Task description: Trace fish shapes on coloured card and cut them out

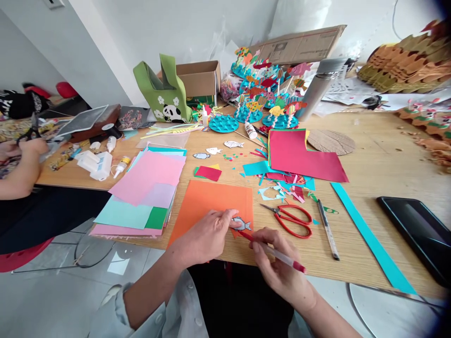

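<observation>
An orange sheet of paper [211, 199] lies in front of me at the table's near edge. On its right side rests a small grey paper fish cutout [243, 224], partly covered by fingertips. My left hand [211, 234] has its fingers together, with thumb and index finger pressing the cutout onto the sheet. My right hand [276, 263] is closed around a red pen [282, 256], its tip by the fish's lower edge. Red-handled scissors [292, 218] lie to the right of the sheet, and beyond them a black pen [328, 230].
Coloured sheets [141, 188] are stacked at left; red paper [306, 157] lies over scraps. Paper fish [234, 144] and blue fish ornaments [271, 94] stand farther back. A flask [320, 89], a blue strip [373, 239] and a phone [416, 234] are at right. Another person's hand [33, 146] holds scissors at left.
</observation>
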`<state>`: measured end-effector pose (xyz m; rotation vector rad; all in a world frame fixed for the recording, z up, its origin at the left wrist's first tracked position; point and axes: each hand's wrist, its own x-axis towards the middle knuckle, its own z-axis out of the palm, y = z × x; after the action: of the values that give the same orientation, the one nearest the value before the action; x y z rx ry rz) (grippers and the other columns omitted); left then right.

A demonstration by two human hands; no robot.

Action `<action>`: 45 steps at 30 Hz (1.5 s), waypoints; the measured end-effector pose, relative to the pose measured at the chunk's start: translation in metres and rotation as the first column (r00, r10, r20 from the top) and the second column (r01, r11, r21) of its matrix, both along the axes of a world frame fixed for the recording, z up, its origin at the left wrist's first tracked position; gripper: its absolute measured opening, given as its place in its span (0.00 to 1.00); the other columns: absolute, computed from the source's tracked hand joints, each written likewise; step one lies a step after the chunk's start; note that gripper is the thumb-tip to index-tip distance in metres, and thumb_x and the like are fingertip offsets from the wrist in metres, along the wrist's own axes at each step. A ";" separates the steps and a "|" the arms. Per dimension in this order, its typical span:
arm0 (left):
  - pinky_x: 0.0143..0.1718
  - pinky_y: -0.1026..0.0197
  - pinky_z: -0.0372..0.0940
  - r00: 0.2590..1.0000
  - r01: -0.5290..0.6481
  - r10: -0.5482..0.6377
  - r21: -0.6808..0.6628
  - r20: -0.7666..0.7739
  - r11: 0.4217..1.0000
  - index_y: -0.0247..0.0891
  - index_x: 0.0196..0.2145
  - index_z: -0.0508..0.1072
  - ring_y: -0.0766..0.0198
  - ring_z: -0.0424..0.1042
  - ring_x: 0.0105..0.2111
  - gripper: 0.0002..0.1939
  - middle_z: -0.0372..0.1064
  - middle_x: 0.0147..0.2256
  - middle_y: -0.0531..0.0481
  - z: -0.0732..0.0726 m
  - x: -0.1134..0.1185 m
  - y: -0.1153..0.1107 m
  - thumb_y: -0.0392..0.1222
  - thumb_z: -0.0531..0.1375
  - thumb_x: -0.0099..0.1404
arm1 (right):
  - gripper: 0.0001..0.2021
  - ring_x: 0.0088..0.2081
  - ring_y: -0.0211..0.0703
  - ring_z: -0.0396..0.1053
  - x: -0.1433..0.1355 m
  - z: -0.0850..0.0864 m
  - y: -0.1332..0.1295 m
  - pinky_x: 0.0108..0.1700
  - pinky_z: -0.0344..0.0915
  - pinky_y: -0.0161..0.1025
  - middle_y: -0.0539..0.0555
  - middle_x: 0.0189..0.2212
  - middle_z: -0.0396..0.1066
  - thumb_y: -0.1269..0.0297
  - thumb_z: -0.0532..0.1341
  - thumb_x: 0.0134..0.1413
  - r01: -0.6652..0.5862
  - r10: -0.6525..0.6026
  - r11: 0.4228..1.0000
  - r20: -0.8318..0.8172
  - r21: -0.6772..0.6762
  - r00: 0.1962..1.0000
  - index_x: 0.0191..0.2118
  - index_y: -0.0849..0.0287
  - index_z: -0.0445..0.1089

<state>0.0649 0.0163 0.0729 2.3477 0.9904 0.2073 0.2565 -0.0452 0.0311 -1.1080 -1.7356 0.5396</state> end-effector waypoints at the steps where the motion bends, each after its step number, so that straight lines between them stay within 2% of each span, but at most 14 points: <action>1: 0.52 0.53 0.62 1.000 -0.004 0.004 -0.005 0.001 1.000 0.36 0.57 0.54 0.58 0.67 0.53 0.29 0.72 0.51 0.47 0.000 0.000 0.001 0.20 0.46 0.59 | 0.06 0.25 0.35 0.65 -0.003 -0.001 0.001 0.27 0.62 0.34 0.48 0.27 0.67 0.75 0.57 0.57 0.000 0.000 1.000 0.019 0.001 1.000 0.39 0.57 0.63; 4: 0.53 0.53 0.62 1.000 -0.015 0.015 -0.015 0.021 1.000 0.36 0.58 0.52 0.59 0.67 0.54 0.29 0.72 0.51 0.46 -0.003 0.000 0.002 0.21 0.46 0.60 | 0.07 0.25 0.35 0.63 -0.009 -0.006 0.003 0.27 0.61 0.34 0.47 0.24 0.64 0.76 0.57 0.57 -0.017 0.014 0.999 0.081 0.034 0.997 0.37 0.56 0.62; 10: 0.52 0.53 0.62 0.999 -0.021 0.020 0.026 0.035 0.999 0.34 0.59 0.52 0.57 0.67 0.54 0.31 0.74 0.48 0.47 -0.005 0.002 0.003 0.20 0.47 0.58 | 0.10 0.26 0.36 0.64 -0.009 -0.010 0.005 0.30 0.62 0.35 0.49 0.26 0.66 0.79 0.58 0.56 -0.010 -0.010 0.992 0.159 0.124 0.987 0.40 0.57 0.63; 29: 0.53 0.54 0.62 0.997 -0.006 0.001 0.062 0.079 0.998 0.34 0.55 0.55 0.58 0.67 0.53 0.30 0.75 0.46 0.46 -0.008 0.000 0.005 0.19 0.47 0.56 | 0.09 0.29 0.38 0.67 -0.009 -0.012 0.006 0.33 0.65 0.36 0.50 0.29 0.68 0.76 0.57 0.59 -0.076 0.064 0.996 0.211 0.050 0.975 0.43 0.57 0.64; 45: 0.54 0.52 0.62 0.998 -0.010 0.005 0.070 0.070 0.997 0.36 0.54 0.56 0.57 0.64 0.56 0.28 0.73 0.47 0.46 -0.009 0.002 0.003 0.19 0.46 0.58 | 0.08 0.29 0.38 0.65 -0.009 -0.010 0.004 0.32 0.64 0.37 0.50 0.28 0.67 0.76 0.56 0.60 -0.064 0.049 0.996 0.238 0.055 0.970 0.41 0.56 0.62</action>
<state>0.0666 0.0193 0.0636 2.3838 0.9730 0.3296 0.2476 -0.0413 0.0211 -1.1168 -1.9821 0.3969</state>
